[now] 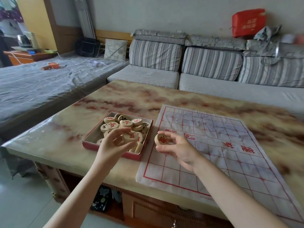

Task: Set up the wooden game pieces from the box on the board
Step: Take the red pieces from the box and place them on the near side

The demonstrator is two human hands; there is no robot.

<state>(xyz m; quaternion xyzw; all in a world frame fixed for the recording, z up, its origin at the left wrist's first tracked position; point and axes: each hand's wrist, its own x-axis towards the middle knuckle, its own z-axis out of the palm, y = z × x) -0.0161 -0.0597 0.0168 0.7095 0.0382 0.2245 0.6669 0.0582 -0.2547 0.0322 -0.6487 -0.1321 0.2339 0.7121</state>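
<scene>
A shallow red box (92, 142) on the marble table holds several round wooden game pieces (113, 125) marked in red or black. Right of it lies a crinkled white paper board (230, 158) with a red grid, with no pieces on it. My left hand (113, 143) hovers over the box's near side, pinching a red-marked piece (130, 136) between thumb and fingers. My right hand (177, 149) is above the board's left edge, holding another red-marked piece (161, 139) upright at the fingertips.
The marble-patterned table (49, 134) has its near edge just below my forearms. A grey striped sofa (205, 74) runs behind it and a covered bed (41, 83) lies to the left. A red bag (248, 22) rests on the sofa back.
</scene>
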